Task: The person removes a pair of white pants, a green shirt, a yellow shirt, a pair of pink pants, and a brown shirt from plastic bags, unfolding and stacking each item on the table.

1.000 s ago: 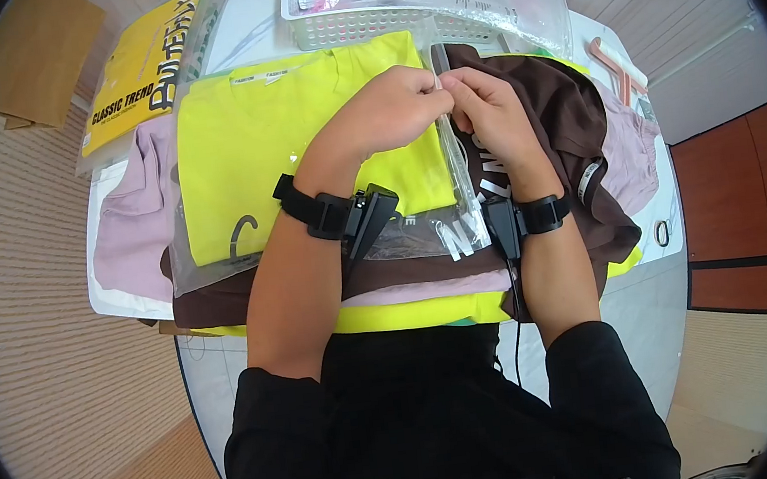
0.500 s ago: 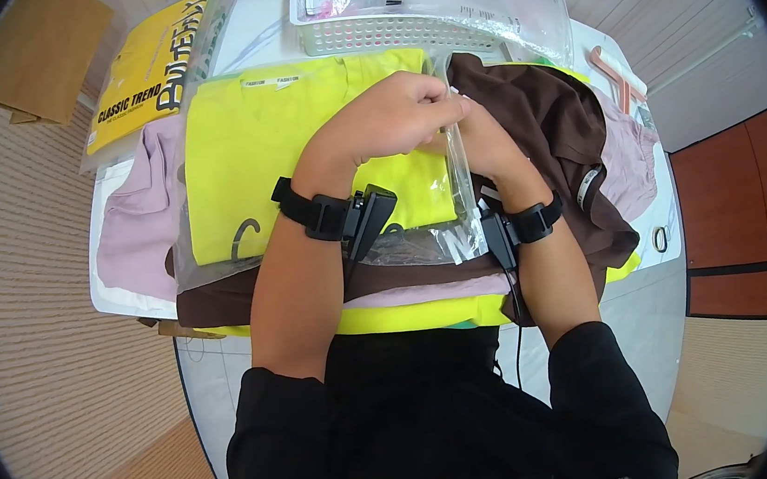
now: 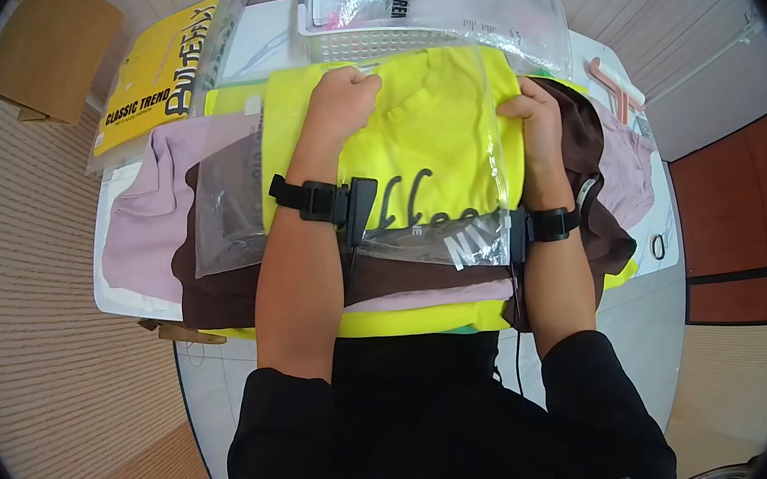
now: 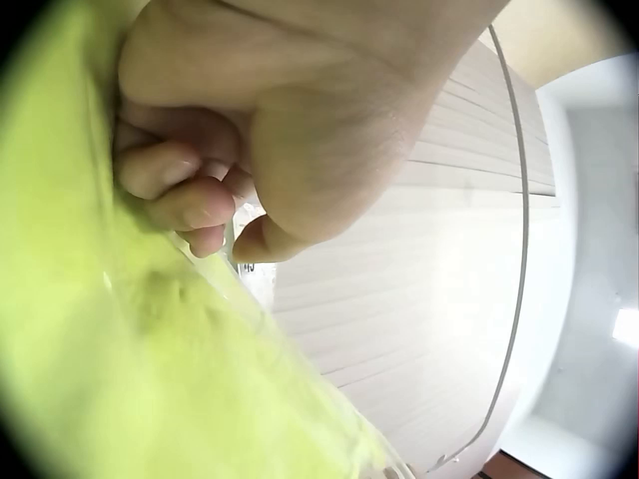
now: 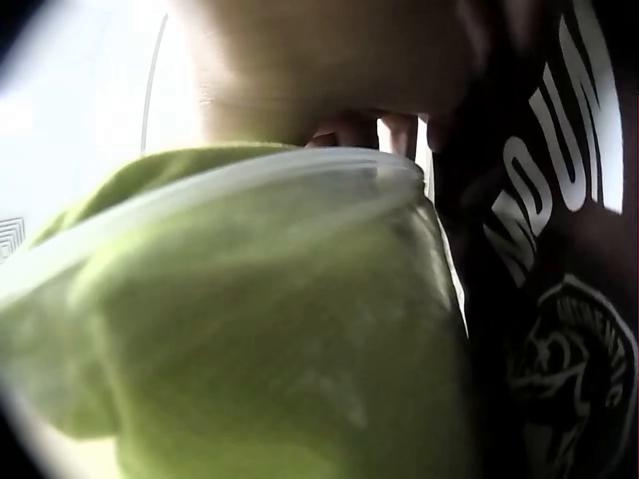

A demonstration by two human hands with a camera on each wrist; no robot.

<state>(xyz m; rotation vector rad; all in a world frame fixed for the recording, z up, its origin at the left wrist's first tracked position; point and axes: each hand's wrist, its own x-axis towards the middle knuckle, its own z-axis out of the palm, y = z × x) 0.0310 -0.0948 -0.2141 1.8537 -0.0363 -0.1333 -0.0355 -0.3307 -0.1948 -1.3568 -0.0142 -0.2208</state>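
A folded neon-yellow garment (image 3: 429, 141) lies partly inside a clear plastic bag (image 3: 230, 220), and its right part sticks out past the bag's right edge. Near the garment's upper left, my left hand (image 3: 343, 105) has curled fingers; in the left wrist view the hand (image 4: 290, 120) pinches the bag's edge beside the yellow cloth. My right hand (image 3: 539, 134) grips the garment's right side, thumb in front and other fingers mostly hidden. The right wrist view has this hand (image 5: 329, 70) above the bag's rim (image 5: 250, 175), with yellow cloth on both sides of the rim.
Brown clothing (image 3: 590, 246) and lilac clothing (image 3: 144, 232) lie beneath and around the bag. At the back are a packed yellow garment (image 3: 143, 82) and a white basket (image 3: 354, 44) with plastic packaging (image 3: 480, 5). A pink-handled roller (image 3: 615, 84) lies at the right.
My hands, together at the bag's right edge before, are now apart: the left moved left, the right slightly right. The yellow garment has shifted right, out past the bag's edge, leaving the bag's left part flat.
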